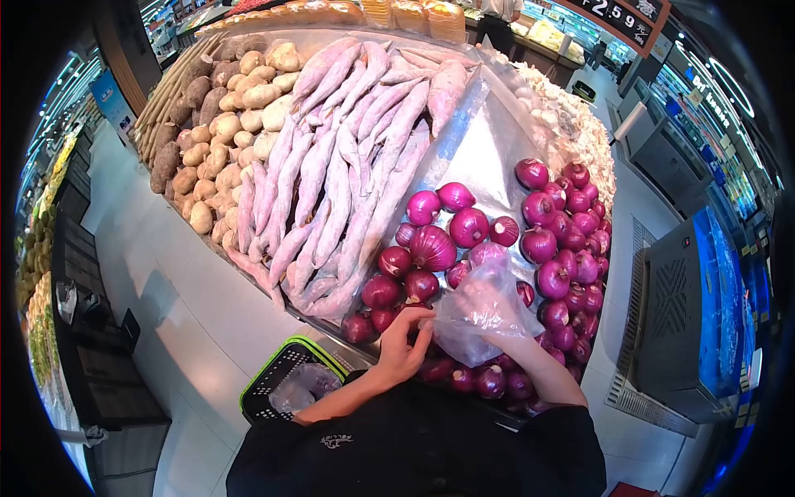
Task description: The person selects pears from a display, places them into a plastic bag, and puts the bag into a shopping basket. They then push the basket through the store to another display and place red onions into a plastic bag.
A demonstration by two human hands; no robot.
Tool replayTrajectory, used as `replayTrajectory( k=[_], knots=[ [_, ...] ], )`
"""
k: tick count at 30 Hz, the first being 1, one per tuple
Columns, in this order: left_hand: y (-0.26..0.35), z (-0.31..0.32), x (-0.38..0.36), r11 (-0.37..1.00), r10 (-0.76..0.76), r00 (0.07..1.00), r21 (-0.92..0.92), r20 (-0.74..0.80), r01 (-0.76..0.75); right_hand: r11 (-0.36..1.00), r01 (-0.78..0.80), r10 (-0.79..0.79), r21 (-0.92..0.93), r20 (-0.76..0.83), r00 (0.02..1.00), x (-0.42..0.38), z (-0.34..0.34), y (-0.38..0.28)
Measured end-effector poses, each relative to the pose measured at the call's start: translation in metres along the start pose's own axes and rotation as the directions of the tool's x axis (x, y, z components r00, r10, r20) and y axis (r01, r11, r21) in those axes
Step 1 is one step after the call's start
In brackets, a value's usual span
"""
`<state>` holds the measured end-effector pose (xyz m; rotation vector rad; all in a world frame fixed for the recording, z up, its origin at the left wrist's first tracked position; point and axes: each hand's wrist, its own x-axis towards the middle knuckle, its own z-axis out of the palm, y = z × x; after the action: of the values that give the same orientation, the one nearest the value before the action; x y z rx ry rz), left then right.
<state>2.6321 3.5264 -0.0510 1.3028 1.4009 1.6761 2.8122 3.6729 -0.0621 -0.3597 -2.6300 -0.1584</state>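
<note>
A clear plastic bag (pixel 464 331) hangs over the pile of red onions (pixel 432 248). My left hand (pixel 404 346) is closed, its fingertips pinching the bag's edge on the left. My right hand (pixel 489 308) is inside the bag, seen blurred through the film. At its fingertips, a red onion (pixel 490 253) shows pale through the plastic, and the fingers seem to close on it. Wrinkles in the bag hide the exact grip. More onions lie close around both hands, below and to the right.
Purple-skinned sweet potatoes (pixel 331 166) and potatoes (pixel 219 157) fill the stand's left side, with garlic (pixel 571 124) at the far right. A black basket with a green rim (pixel 286 352) stands low at my left, holding a bagged item. A grey cabinet (pixel 675 306) is at right.
</note>
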Motion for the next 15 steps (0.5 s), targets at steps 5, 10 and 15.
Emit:
replayTrajectory(
  k=[5, 10, 15],
  knots=[
    [0.005, 0.0, -0.003, 0.989, -0.052, 0.998, -0.138, -0.037, 0.046, 0.906, -0.37, 0.319, 0.204, 0.24, 0.917, 0.0, -0.018, -0.004],
    [0.011, -0.01, 0.014, 0.714, 0.651, 0.743, 0.205, 0.156, -0.669, 0.844, -0.536, 0.516, -0.007, 0.281, 0.81, -0.013, -0.05, 0.002],
    [0.021, 0.005, 0.014, 0.771, 0.539, 0.807, 0.245, 0.241, -0.588, 0.591, -0.74, 0.712, -0.321, 0.639, 0.292, -0.025, -0.031, 0.009]
  ],
)
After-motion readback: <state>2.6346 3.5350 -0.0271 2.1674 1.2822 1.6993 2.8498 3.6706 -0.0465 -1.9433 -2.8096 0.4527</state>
